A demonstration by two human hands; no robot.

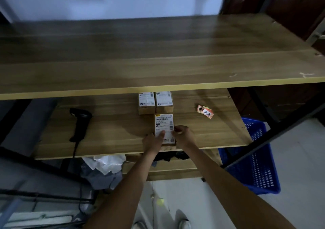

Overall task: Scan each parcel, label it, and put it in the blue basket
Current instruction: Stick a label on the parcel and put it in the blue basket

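Note:
A small cardboard parcel (164, 123) with a white shipping label lies near the front edge of the middle shelf (114, 133). My left hand (153, 141) rests on its near left side, thumb across the label. My right hand (182, 135) pinches the parcel's right edge. Two more labelled parcels (146, 102) (163, 100) stand side by side behind it. A small pile of orange-and-white stickers (204, 111) lies to the right. The black barcode scanner (80, 123) lies at the shelf's left, untouched. The blue basket (255, 158) sits on the floor at the right.
A wide wooden upper shelf (158, 61) overhangs the back of the middle shelf. A black diagonal frame bar (274, 133) crosses in front of the basket. White plastic and grey bags (103, 169) sit under the shelf at the left. The scanner's cable (75, 149) hangs over the front edge.

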